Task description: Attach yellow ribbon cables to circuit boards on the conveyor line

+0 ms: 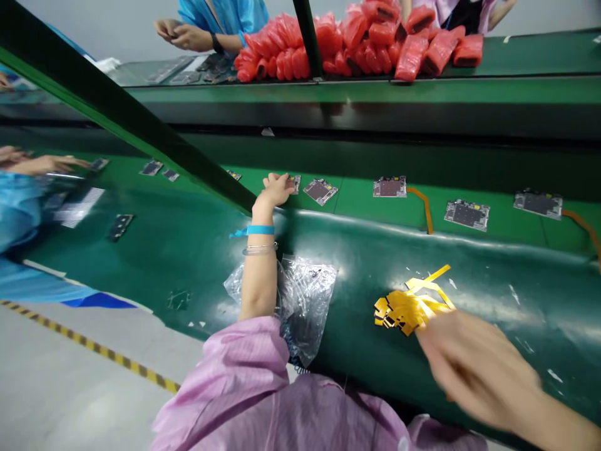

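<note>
My left hand [276, 189] reaches over the raised edge of the green mat onto the belt. Its bent fingers are on a small circuit board [295, 183], which shows partly beside them. Another circuit board [320, 191] lies just to the right. My right hand [474, 363] is smeared by motion over the mat. It is beside a loose pile of yellow flex cables [404, 310] with black ends; whether its fingers hold one is unclear. Under my left forearm lies a clear plastic bag [307, 300].
Farther right on the belt [352, 213] are boards with orange flex cables [389, 186]. A green post [141, 119] slants across the left. A co-worker's hand [51, 164] is at the left. Red wrapped packs [366, 44] are heaped on the back shelf, near other people.
</note>
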Action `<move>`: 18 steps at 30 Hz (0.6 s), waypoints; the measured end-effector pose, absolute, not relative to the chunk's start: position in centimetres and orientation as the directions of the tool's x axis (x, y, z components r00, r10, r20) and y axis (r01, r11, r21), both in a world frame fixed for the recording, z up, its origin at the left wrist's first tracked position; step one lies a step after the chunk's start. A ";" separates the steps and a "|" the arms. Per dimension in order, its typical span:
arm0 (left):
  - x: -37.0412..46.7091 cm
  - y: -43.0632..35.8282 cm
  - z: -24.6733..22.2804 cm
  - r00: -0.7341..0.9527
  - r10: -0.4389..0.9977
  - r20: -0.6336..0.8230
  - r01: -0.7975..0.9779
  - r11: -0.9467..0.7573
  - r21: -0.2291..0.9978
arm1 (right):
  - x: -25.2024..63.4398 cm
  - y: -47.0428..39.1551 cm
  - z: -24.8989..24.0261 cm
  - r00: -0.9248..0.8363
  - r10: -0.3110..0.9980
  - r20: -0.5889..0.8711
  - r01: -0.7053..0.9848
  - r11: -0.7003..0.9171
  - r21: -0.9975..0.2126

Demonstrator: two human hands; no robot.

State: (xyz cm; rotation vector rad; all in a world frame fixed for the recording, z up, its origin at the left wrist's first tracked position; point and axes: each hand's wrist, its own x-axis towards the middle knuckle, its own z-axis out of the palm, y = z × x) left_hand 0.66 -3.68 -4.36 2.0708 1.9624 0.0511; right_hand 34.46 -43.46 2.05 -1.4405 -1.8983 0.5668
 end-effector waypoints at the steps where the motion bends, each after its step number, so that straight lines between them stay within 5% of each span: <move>1: 0.5 -3.6 -4.2 0.087 0.981 -0.171 0.971 -0.045 0.236 | 34.7 -43.0 1.6 -0.183 0.963 0.199 0.691 0.269 -0.671; 6: 0.2 -3.8 -3.8 0.130 0.978 -0.163 0.956 -0.081 0.281 | 35.4 -39.4 -2.5 -0.223 0.973 -0.057 0.794 0.148 -0.589; 18: 1.1 -5.6 -0.4 0.157 0.985 -0.077 0.917 -0.117 0.381 | 36.5 -39.2 -1.2 -0.176 0.984 -0.033 0.656 0.092 -0.749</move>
